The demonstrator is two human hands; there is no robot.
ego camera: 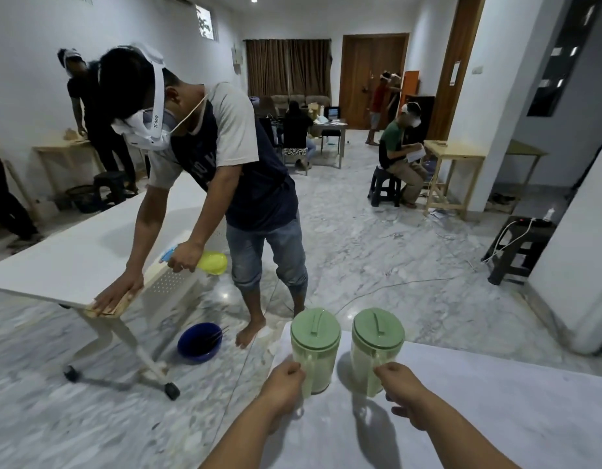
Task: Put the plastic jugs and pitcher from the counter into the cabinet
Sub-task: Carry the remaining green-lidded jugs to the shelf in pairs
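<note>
Two pale green plastic jugs with green lids stand side by side near the far left corner of the white counter [495,418]. My left hand [284,387] is closed around the handle of the left jug [314,346]. The right jug [377,346] has its handle gripped by my right hand [402,390]. Both jugs are upright, and shadows fall under them on the counter. No cabinet is in view.
A person bends over a white wheeled table [73,258] to the left, holding a yellow spray bottle [210,262]. A blue bowl [199,341] lies on the marble floor close to the counter's corner. A cable runs across the floor; a black stool [516,248] stands at right.
</note>
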